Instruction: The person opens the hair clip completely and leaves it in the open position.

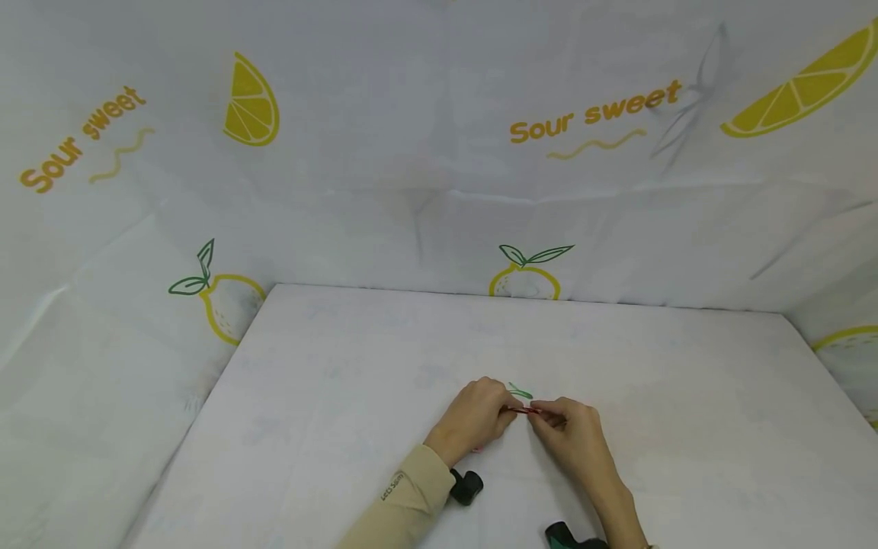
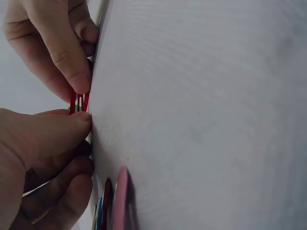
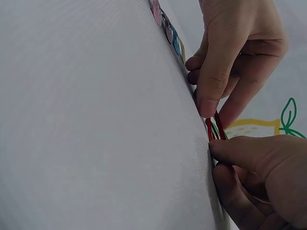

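Between both hands is a thin red hair clip [image 1: 524,410] with narrow parallel bars, seen close up in both wrist views. My left hand [image 1: 480,412] pinches one end between thumb and fingers. At the other end, my right hand [image 1: 572,438] also pinches it with thumb and fingertips. Fingers cover both ends of the clip. Just beyond it lies a thin green forked piece [image 1: 520,393] on the white table. Near the left hand, a pink clip [image 2: 122,201] and a dark red clip [image 2: 106,206] lie on the table, with blue and yellowish ones beside them.
A black wrist device [image 1: 468,488] sits at the left sleeve, and a black-and-green one [image 1: 562,536] by the right forearm. A white cloth wall [image 1: 384,229] printed with lemons rises along the back and sides of the table [image 1: 329,427].
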`<control>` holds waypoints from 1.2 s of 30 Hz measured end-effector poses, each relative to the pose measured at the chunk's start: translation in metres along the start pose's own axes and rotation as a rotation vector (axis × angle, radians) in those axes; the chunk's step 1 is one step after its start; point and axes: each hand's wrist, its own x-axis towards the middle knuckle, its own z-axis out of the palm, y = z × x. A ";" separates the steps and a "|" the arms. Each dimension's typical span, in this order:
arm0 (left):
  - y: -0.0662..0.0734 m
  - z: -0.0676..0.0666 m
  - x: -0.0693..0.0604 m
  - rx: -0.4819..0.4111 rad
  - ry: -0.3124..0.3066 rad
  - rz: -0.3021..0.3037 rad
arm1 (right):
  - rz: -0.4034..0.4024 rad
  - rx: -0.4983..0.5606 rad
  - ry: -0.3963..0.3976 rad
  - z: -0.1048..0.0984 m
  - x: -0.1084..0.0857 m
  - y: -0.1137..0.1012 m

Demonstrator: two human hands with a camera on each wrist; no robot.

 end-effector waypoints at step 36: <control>-0.059 -0.040 -0.040 -0.272 0.093 -0.118 | 0.032 0.041 -0.210 0.019 0.024 -0.047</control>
